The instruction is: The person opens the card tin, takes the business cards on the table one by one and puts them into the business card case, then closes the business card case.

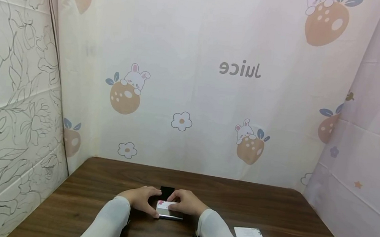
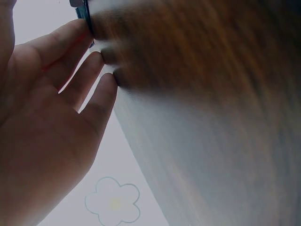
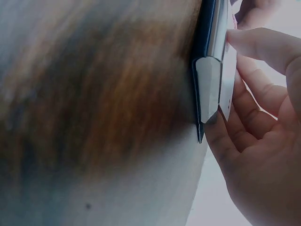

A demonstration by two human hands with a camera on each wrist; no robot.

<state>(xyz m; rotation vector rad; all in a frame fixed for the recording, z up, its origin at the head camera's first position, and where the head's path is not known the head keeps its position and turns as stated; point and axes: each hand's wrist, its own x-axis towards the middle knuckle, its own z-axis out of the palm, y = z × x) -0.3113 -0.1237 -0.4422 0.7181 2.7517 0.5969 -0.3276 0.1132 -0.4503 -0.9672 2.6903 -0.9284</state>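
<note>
A card case with a silvery metal body [image 1: 174, 213] and a black flap [image 1: 167, 191] lies on the table in the head view. A white card with pink flowers [image 1: 162, 204] is at its top. My left hand [image 1: 138, 198] holds the case by its left side, thumb at the near corner and fingers near the flap. From the right, my right hand [image 1: 188, 203] pinches the card with thumb and fingers. In the right wrist view the case [image 3: 208, 84] shows edge-on, dark cover outside, the card [image 3: 229, 77] beside it. Only a sliver of the case shows in the left wrist view.
Another white printed card [image 1: 250, 236] lies on the brown wooden table [image 1: 271, 206], to the right of my right forearm. A patterned cloth wall [image 1: 187, 145] rises behind the table's far edge, with more cloth at both sides.
</note>
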